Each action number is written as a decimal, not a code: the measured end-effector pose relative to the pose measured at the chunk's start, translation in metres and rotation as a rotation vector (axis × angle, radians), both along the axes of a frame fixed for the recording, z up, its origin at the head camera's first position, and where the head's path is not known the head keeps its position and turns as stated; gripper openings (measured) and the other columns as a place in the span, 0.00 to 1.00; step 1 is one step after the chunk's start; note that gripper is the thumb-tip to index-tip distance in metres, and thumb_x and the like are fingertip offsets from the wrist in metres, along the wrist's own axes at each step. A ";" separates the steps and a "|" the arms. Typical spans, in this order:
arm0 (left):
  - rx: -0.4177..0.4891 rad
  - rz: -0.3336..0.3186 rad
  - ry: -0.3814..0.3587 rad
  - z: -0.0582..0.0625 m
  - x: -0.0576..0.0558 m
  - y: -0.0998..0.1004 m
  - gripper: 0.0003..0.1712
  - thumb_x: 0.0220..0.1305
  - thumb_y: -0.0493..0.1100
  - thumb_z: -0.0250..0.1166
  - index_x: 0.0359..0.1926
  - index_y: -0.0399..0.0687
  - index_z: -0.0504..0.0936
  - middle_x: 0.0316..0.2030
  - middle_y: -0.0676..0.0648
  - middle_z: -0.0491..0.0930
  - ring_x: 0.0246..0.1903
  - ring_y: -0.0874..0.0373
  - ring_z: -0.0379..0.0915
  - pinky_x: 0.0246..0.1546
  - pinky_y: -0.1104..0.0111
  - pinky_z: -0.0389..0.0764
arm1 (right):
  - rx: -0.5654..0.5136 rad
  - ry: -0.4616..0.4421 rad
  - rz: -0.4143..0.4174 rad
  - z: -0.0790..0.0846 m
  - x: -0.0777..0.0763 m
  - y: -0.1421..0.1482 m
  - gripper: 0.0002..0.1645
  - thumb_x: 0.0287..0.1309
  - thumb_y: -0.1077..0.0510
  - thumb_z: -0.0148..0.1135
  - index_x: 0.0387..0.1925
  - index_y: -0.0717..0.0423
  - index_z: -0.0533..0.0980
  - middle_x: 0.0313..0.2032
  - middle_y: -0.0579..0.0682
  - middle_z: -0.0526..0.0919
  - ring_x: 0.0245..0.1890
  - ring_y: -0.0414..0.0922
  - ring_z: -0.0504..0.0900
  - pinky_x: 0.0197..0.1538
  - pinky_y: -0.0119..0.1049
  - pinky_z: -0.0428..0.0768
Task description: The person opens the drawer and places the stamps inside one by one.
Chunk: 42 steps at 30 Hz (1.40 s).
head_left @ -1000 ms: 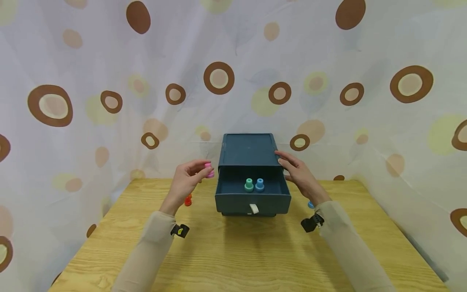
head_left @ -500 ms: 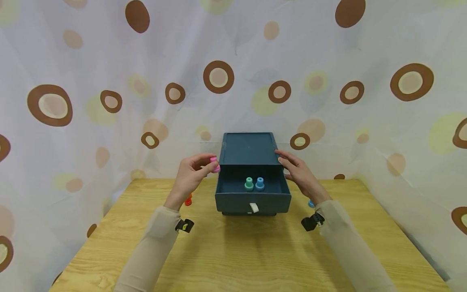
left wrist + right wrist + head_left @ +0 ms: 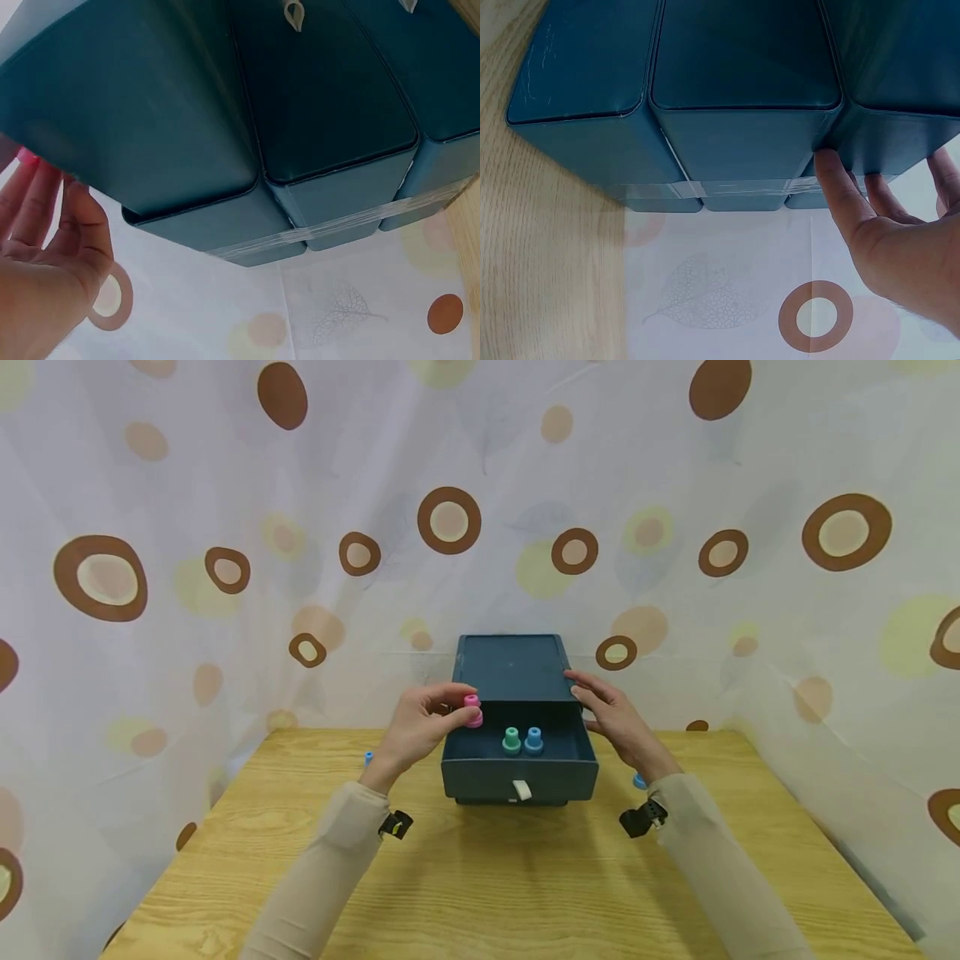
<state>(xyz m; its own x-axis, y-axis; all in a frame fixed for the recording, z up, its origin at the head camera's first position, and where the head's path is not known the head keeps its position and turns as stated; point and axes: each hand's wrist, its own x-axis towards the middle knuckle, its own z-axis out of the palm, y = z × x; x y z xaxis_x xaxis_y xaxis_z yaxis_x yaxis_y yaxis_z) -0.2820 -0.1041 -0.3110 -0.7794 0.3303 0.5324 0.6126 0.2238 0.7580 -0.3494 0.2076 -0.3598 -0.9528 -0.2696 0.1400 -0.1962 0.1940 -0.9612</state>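
In the head view my left hand [image 3: 423, 722] pinches a pink stepped peg [image 3: 473, 717] between thumb and fingers, above the left side of a pulled-out drawer [image 3: 517, 778]. A green stepped peg [image 3: 512, 742] and a blue stepped peg [image 3: 533, 742] stand upright side by side in that drawer. My right hand [image 3: 622, 722] rests with fairly straight fingers against the right side and top edge of the dark blue drawer unit [image 3: 512, 667]. In the left wrist view the drawer wall mostly hides the pink peg [image 3: 27, 156].
A small blue piece [image 3: 368, 758] stands on the wooden table [image 3: 510, 893] left of the unit. Another blue piece [image 3: 639, 781] lies to its right, partly behind my right wrist. The unit has several stacked drawers, and a patterned curtain [image 3: 495, 593] hangs behind it.
My left hand has carried the pink peg rightward from beside the unit to over the drawer. The red piece on the left is now hidden and a blue one shows. My right hand stays put.
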 end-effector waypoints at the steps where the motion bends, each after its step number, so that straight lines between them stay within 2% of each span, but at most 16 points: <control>1: -0.013 0.004 0.006 0.000 0.000 0.002 0.15 0.62 0.33 0.67 0.50 0.31 0.82 0.40 0.36 0.85 0.36 0.60 0.77 0.38 0.67 0.77 | -0.001 -0.001 0.000 0.000 0.000 0.000 0.33 0.73 0.41 0.46 0.75 0.43 0.58 0.78 0.49 0.48 0.77 0.55 0.47 0.71 0.64 0.55; 5: -0.043 0.017 0.019 -0.002 -0.001 0.007 0.15 0.62 0.33 0.68 0.49 0.32 0.83 0.39 0.37 0.86 0.34 0.56 0.74 0.34 0.68 0.74 | -0.007 -0.002 0.004 0.000 0.001 0.001 0.33 0.73 0.40 0.47 0.75 0.43 0.58 0.78 0.49 0.47 0.77 0.55 0.46 0.71 0.64 0.55; 8: -0.054 0.028 0.030 -0.012 -0.011 0.009 0.15 0.61 0.34 0.68 0.49 0.32 0.84 0.39 0.37 0.86 0.34 0.51 0.74 0.33 0.69 0.72 | -0.010 0.002 0.006 0.000 0.001 0.001 0.34 0.73 0.40 0.47 0.75 0.43 0.58 0.78 0.49 0.47 0.77 0.55 0.46 0.71 0.64 0.55; 11: -0.061 0.033 0.042 -0.023 -0.024 0.010 0.15 0.61 0.34 0.69 0.49 0.33 0.84 0.39 0.38 0.86 0.37 0.48 0.79 0.35 0.67 0.74 | -0.009 0.004 0.008 0.000 0.001 0.001 0.34 0.73 0.40 0.46 0.75 0.43 0.58 0.78 0.49 0.47 0.77 0.56 0.46 0.71 0.64 0.54; 13: -0.066 0.033 0.046 -0.029 -0.031 0.010 0.15 0.61 0.35 0.69 0.49 0.34 0.84 0.39 0.39 0.86 0.39 0.49 0.81 0.38 0.64 0.76 | -0.008 0.004 0.009 0.000 0.001 0.001 0.33 0.73 0.40 0.47 0.75 0.42 0.58 0.78 0.49 0.48 0.77 0.56 0.46 0.71 0.64 0.55; 15: -0.083 0.036 0.056 -0.030 -0.033 0.010 0.16 0.61 0.37 0.69 0.50 0.37 0.85 0.39 0.42 0.86 0.41 0.51 0.82 0.41 0.62 0.78 | -0.008 0.007 0.009 -0.001 0.001 0.001 0.34 0.73 0.40 0.47 0.75 0.42 0.58 0.77 0.49 0.48 0.77 0.56 0.47 0.71 0.64 0.55; 18: -0.118 0.047 0.073 -0.029 -0.032 0.010 0.16 0.61 0.39 0.69 0.50 0.40 0.85 0.39 0.45 0.86 0.40 0.55 0.82 0.44 0.62 0.81 | -0.013 0.010 0.009 -0.001 0.001 0.001 0.34 0.73 0.40 0.47 0.75 0.42 0.58 0.77 0.49 0.48 0.77 0.56 0.47 0.71 0.64 0.55; 22: -0.160 0.055 0.084 -0.027 -0.029 0.010 0.16 0.62 0.40 0.69 0.50 0.40 0.85 0.39 0.45 0.87 0.38 0.57 0.83 0.45 0.61 0.83 | -0.022 0.009 0.012 -0.001 0.001 0.001 0.34 0.73 0.40 0.46 0.75 0.43 0.58 0.78 0.49 0.48 0.77 0.56 0.46 0.71 0.64 0.54; 30: -0.254 0.039 0.008 -0.024 -0.031 0.008 0.16 0.60 0.40 0.71 0.49 0.42 0.86 0.41 0.47 0.87 0.39 0.57 0.81 0.42 0.65 0.83 | -0.017 0.008 0.008 -0.001 0.001 0.001 0.34 0.73 0.40 0.46 0.75 0.42 0.58 0.78 0.49 0.48 0.77 0.56 0.46 0.71 0.64 0.55; 34: -0.335 0.038 -0.003 -0.021 -0.032 0.009 0.15 0.61 0.41 0.70 0.49 0.43 0.86 0.42 0.47 0.87 0.42 0.57 0.82 0.45 0.63 0.82 | -0.018 0.008 0.007 -0.001 0.001 0.001 0.34 0.73 0.40 0.46 0.75 0.43 0.58 0.78 0.48 0.48 0.77 0.56 0.46 0.71 0.64 0.54; 42: -0.449 0.078 -0.035 -0.015 -0.035 0.013 0.13 0.60 0.42 0.71 0.46 0.46 0.87 0.39 0.50 0.87 0.39 0.59 0.82 0.47 0.62 0.82 | -0.013 0.005 0.003 -0.002 0.002 0.002 0.34 0.73 0.40 0.46 0.75 0.42 0.58 0.78 0.49 0.47 0.77 0.56 0.46 0.71 0.65 0.54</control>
